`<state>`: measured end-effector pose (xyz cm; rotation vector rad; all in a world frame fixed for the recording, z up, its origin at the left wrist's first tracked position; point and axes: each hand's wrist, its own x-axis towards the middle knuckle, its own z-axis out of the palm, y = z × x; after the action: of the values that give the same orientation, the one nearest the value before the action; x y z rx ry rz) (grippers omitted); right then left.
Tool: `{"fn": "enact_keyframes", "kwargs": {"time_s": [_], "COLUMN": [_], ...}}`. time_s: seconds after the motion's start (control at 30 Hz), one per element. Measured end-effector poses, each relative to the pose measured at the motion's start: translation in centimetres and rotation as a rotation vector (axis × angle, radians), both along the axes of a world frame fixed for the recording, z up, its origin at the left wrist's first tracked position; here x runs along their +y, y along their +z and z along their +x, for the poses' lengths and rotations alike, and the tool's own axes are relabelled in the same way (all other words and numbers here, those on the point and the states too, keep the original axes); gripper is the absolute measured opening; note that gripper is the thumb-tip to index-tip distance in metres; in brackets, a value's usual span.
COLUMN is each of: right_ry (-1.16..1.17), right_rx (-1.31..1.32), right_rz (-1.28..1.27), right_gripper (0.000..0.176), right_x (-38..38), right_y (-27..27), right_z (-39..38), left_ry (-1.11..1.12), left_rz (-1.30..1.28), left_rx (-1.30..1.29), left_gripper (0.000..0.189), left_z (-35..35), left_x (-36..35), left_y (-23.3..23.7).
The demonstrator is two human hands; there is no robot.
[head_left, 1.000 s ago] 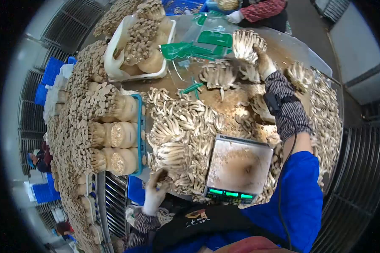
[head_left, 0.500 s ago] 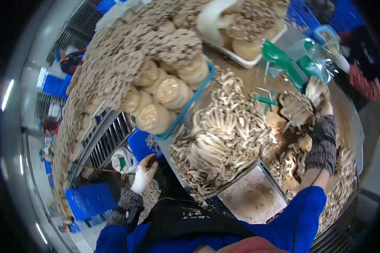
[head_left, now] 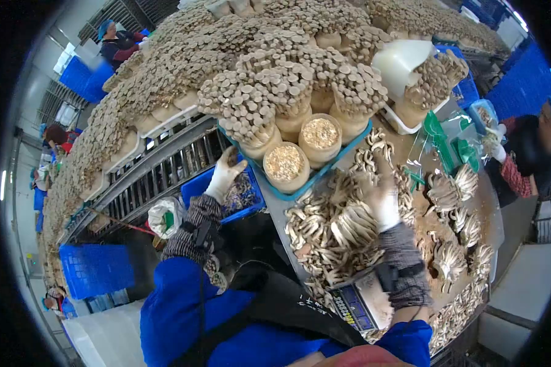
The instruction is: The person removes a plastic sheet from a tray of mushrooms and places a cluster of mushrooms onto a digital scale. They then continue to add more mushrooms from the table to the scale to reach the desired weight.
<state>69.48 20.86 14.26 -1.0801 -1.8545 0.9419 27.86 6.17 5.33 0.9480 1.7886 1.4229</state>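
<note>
My left hand, in a white glove, is raised above a blue bin holding scraps, just left of the turquoise-rimmed tray. Its fingers are apart and hold nothing. Two cut jars and several jars with brown mushroom caps stand in that tray. My right hand, also gloved, is over the pile of loose mushrooms, beside a large clump. Motion smears its fingers, and whether it holds anything is unclear. Below it, my right sleeve partly covers a scale.
Long rows of mushroom jars fill the back and left. A co-worker stands at the right edge near green-and-clear bags. Another person is at the upper left. A metal rack runs along the left.
My right hand has moved left from the clumps on the right to the pile's middle. My left hand has risen toward the turquoise tray. The view has shifted.
</note>
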Motion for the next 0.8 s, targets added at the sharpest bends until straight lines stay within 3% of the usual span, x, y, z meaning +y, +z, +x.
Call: {"fn": "enact_keyframes", "kwargs": {"time_s": [0.03, 0.07, 0.1, 0.17, 0.2, 0.23, 0.3, 0.33, 0.37, 0.4, 0.5, 0.57, 0.6, 0.67, 0.7, 0.77, 0.8], "right_ry": [0.16, 0.245, 0.25, 0.274, 0.253, 0.235, 0.237, 0.223, 0.213, 0.214, 0.238, 0.247, 0.234, 0.03, 0.019, 0.157, 0.187], "right_rx": [0.056, -0.057, -0.093, -0.211, -0.244, -0.28, -0.424, -0.368, -0.497, -0.505, -0.524, -0.304, -0.317, 0.772, 0.768, 0.006, -0.035], "right_rz": [-0.042, 0.089, 0.199, 0.083, 0.085, 0.078, 0.083, 0.159, 0.319, 0.313, 0.294, -0.143, -0.15, -0.91, -0.904, -0.541, -0.432], "right_gripper": [0.072, 0.077, 0.085, 0.104, 0.107, 0.109, 0.111, 0.108, 0.104, 0.102, 0.098, 0.078, 0.078, 0.063, 0.063, 0.057, 0.058], "right_x": [-1.3, -1.7, -2.3, -2.5, -2.2, -2.0, -0.8, -0.7, -0.2, -0.3, -0.6, -1.8, -2.2, -2.9, -2.6, -1.5, -1.0], "right_y": [0.7, 1.3, -0.9, -1.3, -1.3, -1.6, -0.7, -2.4, -6.2, -6.5, -6.6, -9.5, -8.6, -5.9, -5.8, -6.1, -5.2], "right_z": [-3.9, -7.9, -11.1, -17.5, -20.1, -22.2, -25.3, -26.2, -26.1, -26.2, -25.8, -24.4, -25.2, -27.4, -27.1, -25.8, -26.1], "left_ry": [-0.081, -0.126, -0.136, -0.309, -0.375, -0.46, -0.451, -0.536, -0.618, -0.667, -0.503, -0.56, -0.588, -0.585, -0.592, -0.646, -0.6], "left_rz": [0.048, 0.132, 0.119, 0.096, 0.028, 0.034, 0.174, 0.203, 0.227, 0.399, 0.23, 0.245, 0.285, 0.325, 0.331, 0.126, 0.165], "left_rx": [0.06, -0.018, -0.051, 0.175, 0.03, 0.116, 0.158, 0.308, 0.449, 0.664, -0.162, -0.099, 0.081, 0.341, 0.332, -0.209, -0.513], "left_gripper": [0.071, 0.076, 0.081, 0.088, 0.097, 0.104, 0.106, 0.109, 0.113, 0.117, 0.107, 0.105, 0.106, 0.112, 0.112, 0.116, 0.119], "left_z": [-2.2, -3.2, -3.8, -7.5, -8.6, -8.5, -8.0, -8.8, -9.2, -9.1, -7.6, -8.5, -8.6, -8.5, -8.3, -7.5, -6.6], "left_x": [1.6, 3.1, 4.1, 6.1, 6.5, 6.4, 6.4, 7.3, 7.5, 8.2, 9.3, 10.2, 10.6, 10.5, 10.6, 10.8, 10.9], "left_y": [-0.5, -0.3, 0.8, -2.1, -3.0, 0.3, 1.2, -0.1, -1.7, -2.2, -5.4, -3.5, -2.8, -3.3, -3.4, -3.2, -4.4]}}
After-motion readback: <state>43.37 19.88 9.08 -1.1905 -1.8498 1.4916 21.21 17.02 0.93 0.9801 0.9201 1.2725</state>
